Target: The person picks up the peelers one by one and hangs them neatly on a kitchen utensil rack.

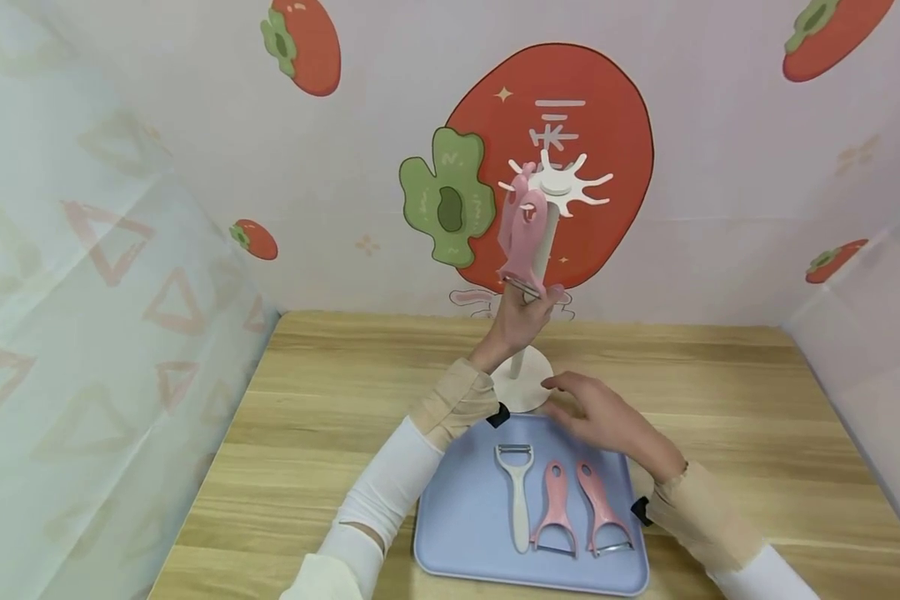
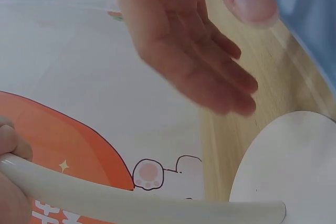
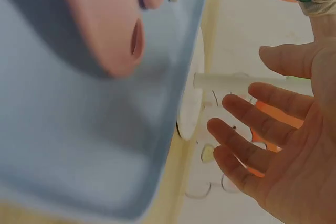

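My left hand (image 1: 521, 318) grips the pole (image 2: 105, 195) of a white stand, its fingers curled round it in the left wrist view. The stand has a star-shaped top of hooks (image 1: 558, 181) and a round base (image 1: 522, 392). Pink peelers (image 1: 527, 237) hang from the hooks on the left, just above that hand. My right hand (image 1: 600, 414) is beside the base, above the far edge of the tray, with nothing in it; its spread fingers (image 3: 244, 150) show in the right wrist view.
A blue tray (image 1: 461, 517) lies on the wooden table (image 1: 270, 492) in front of the stand. On it rest a white peeler (image 1: 520, 496) and two pink peelers (image 1: 557, 504), side by side. A wall hanging (image 1: 375, 250) with persimmon pictures stands close behind.
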{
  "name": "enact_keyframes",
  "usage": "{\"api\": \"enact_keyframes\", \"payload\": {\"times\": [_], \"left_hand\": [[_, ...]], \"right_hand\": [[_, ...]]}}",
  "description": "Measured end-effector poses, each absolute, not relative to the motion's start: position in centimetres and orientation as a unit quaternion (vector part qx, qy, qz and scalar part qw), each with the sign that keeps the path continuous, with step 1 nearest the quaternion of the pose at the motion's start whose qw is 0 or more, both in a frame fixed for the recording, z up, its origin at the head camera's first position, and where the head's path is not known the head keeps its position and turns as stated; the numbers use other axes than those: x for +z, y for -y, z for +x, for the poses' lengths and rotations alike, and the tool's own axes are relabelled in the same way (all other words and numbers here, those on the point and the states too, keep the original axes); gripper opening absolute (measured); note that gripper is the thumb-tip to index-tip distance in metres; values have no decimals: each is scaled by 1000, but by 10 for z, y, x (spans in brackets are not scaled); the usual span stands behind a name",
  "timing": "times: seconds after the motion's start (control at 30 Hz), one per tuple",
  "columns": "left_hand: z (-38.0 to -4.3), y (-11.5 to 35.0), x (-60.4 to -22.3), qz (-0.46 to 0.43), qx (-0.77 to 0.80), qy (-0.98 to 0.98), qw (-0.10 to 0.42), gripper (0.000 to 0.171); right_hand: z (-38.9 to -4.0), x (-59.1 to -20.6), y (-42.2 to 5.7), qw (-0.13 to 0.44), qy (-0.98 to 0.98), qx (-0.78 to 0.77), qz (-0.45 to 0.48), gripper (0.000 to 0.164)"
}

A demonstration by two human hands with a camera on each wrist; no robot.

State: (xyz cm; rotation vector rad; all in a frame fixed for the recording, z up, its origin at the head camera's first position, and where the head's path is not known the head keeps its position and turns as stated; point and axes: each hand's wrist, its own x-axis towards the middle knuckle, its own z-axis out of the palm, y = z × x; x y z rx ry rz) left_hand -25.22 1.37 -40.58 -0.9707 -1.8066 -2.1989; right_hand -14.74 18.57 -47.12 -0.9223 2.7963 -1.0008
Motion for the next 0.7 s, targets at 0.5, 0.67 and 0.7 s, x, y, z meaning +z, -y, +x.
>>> {"api": "enact_keyframes", "payload": {"times": [0.5, 0.67, 0.7], "left_hand": [[-253, -13, -407, -311, -738, 593, 81, 40], [-254, -16, -407, -310, -733, 599, 93, 36], [-254, -16, -407, -311, -731, 600, 93, 36]], "right_hand": [[-106, -476, -208, 40, -933, -259, -248, 29], [-92, -478, -214, 69, -939, -241, -235, 32], [-90, -477, -215, 79, -941, -234, -230, 34]]}}
